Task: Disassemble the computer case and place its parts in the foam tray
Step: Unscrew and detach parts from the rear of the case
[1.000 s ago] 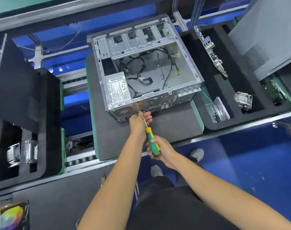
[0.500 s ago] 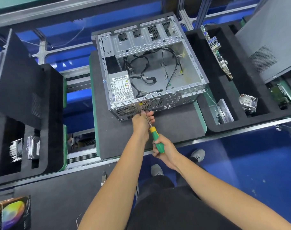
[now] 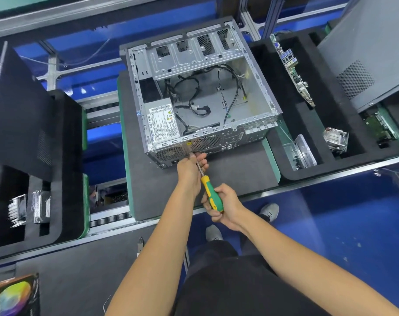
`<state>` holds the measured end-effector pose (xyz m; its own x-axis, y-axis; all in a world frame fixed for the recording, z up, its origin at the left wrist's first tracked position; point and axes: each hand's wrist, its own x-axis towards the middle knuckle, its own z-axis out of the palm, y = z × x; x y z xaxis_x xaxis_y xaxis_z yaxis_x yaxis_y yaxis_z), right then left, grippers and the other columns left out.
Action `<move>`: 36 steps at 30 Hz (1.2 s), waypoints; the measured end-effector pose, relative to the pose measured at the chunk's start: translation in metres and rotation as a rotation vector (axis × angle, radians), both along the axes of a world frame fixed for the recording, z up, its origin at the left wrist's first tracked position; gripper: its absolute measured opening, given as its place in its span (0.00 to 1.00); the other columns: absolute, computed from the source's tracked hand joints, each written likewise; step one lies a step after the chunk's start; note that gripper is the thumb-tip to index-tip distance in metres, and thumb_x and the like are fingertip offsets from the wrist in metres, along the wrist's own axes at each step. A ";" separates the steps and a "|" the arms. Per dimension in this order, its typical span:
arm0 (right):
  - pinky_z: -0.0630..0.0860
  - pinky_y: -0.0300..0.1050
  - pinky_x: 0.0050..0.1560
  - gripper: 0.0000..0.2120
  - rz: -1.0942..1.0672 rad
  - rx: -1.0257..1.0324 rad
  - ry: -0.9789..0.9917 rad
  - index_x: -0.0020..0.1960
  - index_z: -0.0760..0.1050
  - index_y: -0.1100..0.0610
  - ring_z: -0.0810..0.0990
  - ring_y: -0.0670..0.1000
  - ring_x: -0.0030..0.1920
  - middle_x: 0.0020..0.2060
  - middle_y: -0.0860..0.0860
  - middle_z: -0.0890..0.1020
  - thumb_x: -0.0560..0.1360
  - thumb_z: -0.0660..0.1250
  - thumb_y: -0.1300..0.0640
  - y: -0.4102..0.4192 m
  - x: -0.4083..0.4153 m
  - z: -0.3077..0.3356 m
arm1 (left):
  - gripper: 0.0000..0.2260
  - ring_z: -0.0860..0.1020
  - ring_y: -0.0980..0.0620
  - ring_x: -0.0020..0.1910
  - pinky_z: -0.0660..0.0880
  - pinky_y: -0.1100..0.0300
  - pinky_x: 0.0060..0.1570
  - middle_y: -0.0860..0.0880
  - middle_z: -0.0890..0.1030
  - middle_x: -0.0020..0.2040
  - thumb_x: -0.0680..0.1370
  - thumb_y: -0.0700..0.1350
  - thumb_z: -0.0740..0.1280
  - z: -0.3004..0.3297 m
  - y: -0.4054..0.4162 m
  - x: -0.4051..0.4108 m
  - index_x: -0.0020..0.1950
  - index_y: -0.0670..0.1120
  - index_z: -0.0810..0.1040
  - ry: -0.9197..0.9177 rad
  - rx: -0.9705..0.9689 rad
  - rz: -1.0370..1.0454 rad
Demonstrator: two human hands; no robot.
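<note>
An open metal computer case [image 3: 200,92] lies on a dark foam mat [image 3: 235,169], its side off, with black cables and a labelled power supply [image 3: 163,123] inside. My right hand [image 3: 226,208] grips the green and yellow handle of a screwdriver [image 3: 211,192]. Its shaft runs up to the case's rear panel near the fan grille. My left hand [image 3: 190,169] pinches the shaft close to the tip, against the rear panel. A black foam tray [image 3: 285,172] at the right holds a motherboard [image 3: 293,69], a metal bracket [image 3: 302,151] and a heatsink [image 3: 336,139].
A grey side panel [image 3: 364,46] leans over the right tray. Another black foam tray [image 3: 64,156] stands at the left with a dark panel [image 3: 18,106] and two metal parts [image 3: 30,208]. The blue conveyor frame [image 3: 103,142] runs behind. My shoes show below the table's edge.
The view has shifted slightly, so the case sits a little further right in frame. Both hands stay on the screwdriver at the rear panel; my right hand has turned a little on the handle.
</note>
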<state>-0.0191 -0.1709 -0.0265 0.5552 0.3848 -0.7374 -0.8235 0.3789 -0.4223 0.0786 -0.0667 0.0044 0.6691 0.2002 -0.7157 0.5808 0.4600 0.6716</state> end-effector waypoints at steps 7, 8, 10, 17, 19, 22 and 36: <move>0.71 0.39 0.30 0.09 -0.138 -0.073 0.038 0.50 0.73 0.59 0.72 0.46 0.30 0.35 0.51 0.75 0.73 0.66 0.54 0.007 -0.006 -0.003 | 0.12 0.76 0.54 0.32 0.77 0.63 0.30 0.46 0.82 0.43 0.88 0.41 0.54 0.003 0.005 -0.001 0.50 0.41 0.75 0.031 -0.083 -0.016; 0.68 0.38 0.28 0.09 -0.131 -0.072 0.040 0.49 0.73 0.58 0.69 0.46 0.28 0.35 0.51 0.74 0.73 0.65 0.53 0.007 -0.004 -0.002 | 0.12 0.76 0.53 0.34 0.77 0.63 0.31 0.47 0.82 0.43 0.88 0.40 0.54 0.004 0.006 -0.001 0.50 0.41 0.75 0.035 -0.102 -0.016; 0.62 0.38 0.24 0.13 -0.073 -0.054 0.038 0.45 0.74 0.59 0.65 0.46 0.27 0.33 0.51 0.73 0.77 0.59 0.49 0.007 -0.002 0.001 | 0.11 0.75 0.53 0.35 0.76 0.62 0.33 0.47 0.81 0.43 0.88 0.40 0.54 0.003 0.009 -0.003 0.51 0.42 0.75 0.042 -0.144 -0.016; 0.75 0.42 0.35 0.06 -0.152 -0.143 0.004 0.49 0.75 0.59 0.77 0.49 0.32 0.38 0.54 0.78 0.78 0.63 0.57 0.012 -0.003 0.002 | 0.12 0.78 0.56 0.30 0.77 0.63 0.31 0.51 0.83 0.35 0.87 0.40 0.55 0.000 0.016 -0.005 0.51 0.42 0.76 0.014 -0.263 -0.026; 0.75 0.43 0.34 0.04 -0.127 -0.195 -0.022 0.48 0.74 0.57 0.75 0.48 0.31 0.39 0.54 0.77 0.76 0.65 0.57 0.010 -0.002 0.001 | 0.12 0.79 0.57 0.29 0.77 0.63 0.31 0.51 0.83 0.35 0.88 0.41 0.55 0.001 0.013 -0.005 0.52 0.41 0.76 0.017 -0.266 -0.024; 0.64 0.40 0.26 0.14 -0.037 -0.093 0.019 0.44 0.75 0.58 0.66 0.48 0.26 0.33 0.53 0.75 0.78 0.57 0.50 0.010 0.000 0.008 | 0.10 0.78 0.57 0.30 0.77 0.63 0.32 0.50 0.82 0.37 0.87 0.42 0.56 0.000 0.014 -0.004 0.54 0.41 0.76 0.034 -0.295 0.003; 0.65 0.39 0.28 0.16 -0.062 -0.072 0.073 0.43 0.75 0.58 0.69 0.47 0.29 0.33 0.52 0.76 0.80 0.55 0.49 0.009 0.005 0.017 | 0.08 0.75 0.56 0.31 0.74 0.64 0.30 0.49 0.78 0.40 0.87 0.40 0.56 -0.002 0.015 -0.004 0.63 0.40 0.71 0.026 -0.387 0.036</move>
<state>-0.0141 -0.1617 -0.0095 0.5203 0.2957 -0.8012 -0.8289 0.4006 -0.3904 0.0743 -0.0519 0.0025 0.6469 -0.0652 -0.7598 0.5744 0.6970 0.4293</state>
